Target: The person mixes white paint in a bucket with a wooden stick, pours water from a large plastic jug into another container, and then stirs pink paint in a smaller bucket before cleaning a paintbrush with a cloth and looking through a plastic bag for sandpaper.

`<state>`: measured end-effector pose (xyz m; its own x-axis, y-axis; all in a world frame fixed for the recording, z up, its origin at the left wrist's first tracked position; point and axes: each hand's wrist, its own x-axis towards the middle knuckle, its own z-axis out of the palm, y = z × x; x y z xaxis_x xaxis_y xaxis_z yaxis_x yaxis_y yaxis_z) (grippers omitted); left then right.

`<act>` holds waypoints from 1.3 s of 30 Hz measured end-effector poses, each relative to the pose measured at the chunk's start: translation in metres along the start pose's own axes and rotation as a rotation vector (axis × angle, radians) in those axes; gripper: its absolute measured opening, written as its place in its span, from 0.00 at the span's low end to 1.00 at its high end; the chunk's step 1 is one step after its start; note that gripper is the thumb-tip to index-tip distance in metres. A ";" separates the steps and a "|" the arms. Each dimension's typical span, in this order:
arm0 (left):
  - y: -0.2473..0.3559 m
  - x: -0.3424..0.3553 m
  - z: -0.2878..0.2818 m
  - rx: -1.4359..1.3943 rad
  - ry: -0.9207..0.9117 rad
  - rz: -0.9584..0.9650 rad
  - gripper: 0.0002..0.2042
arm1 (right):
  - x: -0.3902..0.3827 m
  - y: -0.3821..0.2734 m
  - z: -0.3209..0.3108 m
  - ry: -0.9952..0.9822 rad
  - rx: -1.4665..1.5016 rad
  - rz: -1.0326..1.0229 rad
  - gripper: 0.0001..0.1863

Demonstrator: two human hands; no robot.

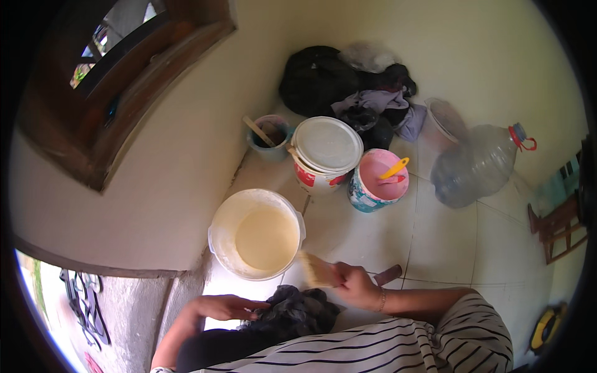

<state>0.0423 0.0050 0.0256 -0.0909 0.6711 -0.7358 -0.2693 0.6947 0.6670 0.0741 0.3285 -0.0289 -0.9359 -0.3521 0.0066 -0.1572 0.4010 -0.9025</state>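
Observation:
My right hand (356, 285) grips a pale, slightly blurred paintbrush (317, 271) beside a white bucket (217, 233) of cream-coloured paint. My left hand (227, 306) reaches over a crumpled dark cloth (298, 311) below that bucket, fingers loosely extended and apart, seemingly touching the cloth. A small brownish cylinder (388, 274) lies on the tiled floor just right of my right hand. Behind the paint stand a lidded white bucket (326, 149), a pink-stained bucket (357, 193) with a yellow-handled tool (395, 166), and a small bucket (267, 149) with a stick in it.
Dark bags (314, 74) and grey clothing pile in the corner, near a large clear water jug (472, 168). A wooden-framed opening (93, 155) is at upper left, sandals (87, 304) at lower left, wooden furniture (553, 230) and a yellow object (547, 326) at far right.

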 end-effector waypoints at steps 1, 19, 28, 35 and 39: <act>0.005 -0.015 -0.003 -0.059 0.012 0.069 0.29 | 0.021 -0.039 -0.002 0.020 -0.050 -0.065 0.12; 0.071 -0.018 -0.003 -0.710 0.767 0.835 0.28 | 0.089 -0.130 0.052 -0.082 0.315 -0.419 0.31; 0.050 -0.042 0.005 -0.564 0.961 0.865 0.26 | 0.099 0.029 -0.207 0.103 -1.086 0.046 0.06; 0.057 -0.041 0.010 -0.639 0.999 0.854 0.23 | 0.142 0.088 -0.192 -0.181 -1.421 0.224 0.08; 0.057 -0.041 0.012 -0.674 1.008 0.832 0.22 | 0.157 0.105 -0.188 -0.233 -1.471 0.302 0.10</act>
<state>0.0424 0.0201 0.0958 -0.9793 0.1523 -0.1330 -0.1663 -0.2319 0.9584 -0.1485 0.4747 -0.0415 -0.9426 -0.1700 -0.2874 -0.2712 0.8919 0.3619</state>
